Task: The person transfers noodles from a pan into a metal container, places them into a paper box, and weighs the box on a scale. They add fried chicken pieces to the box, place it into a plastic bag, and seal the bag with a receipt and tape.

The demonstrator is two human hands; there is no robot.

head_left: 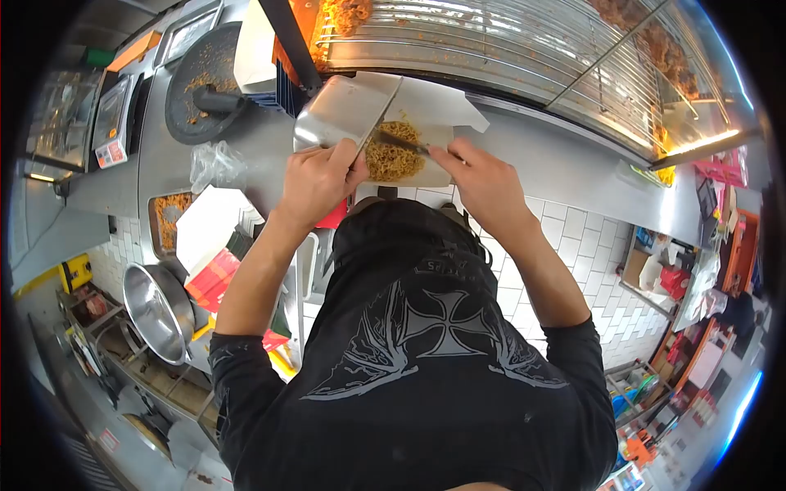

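Observation:
My left hand (318, 180) grips a shiny metal scoop (337, 114) tilted over a white paper box (434, 110) on the steel counter (557, 159). A heap of fried noodles (391, 155) lies in the box. My right hand (483, 182) holds a dark-handled utensil (401, 141) whose tip reaches into the noodles next to the scoop's edge. Both hands are close together above the box.
A glass display case with wire racks (524, 41) holding fried food stands behind the box. At the left are a round dark griddle (201, 82), a crumpled plastic bag (214, 164), a scale (110, 123), white boxes (209, 225) and a metal bowl (160, 311).

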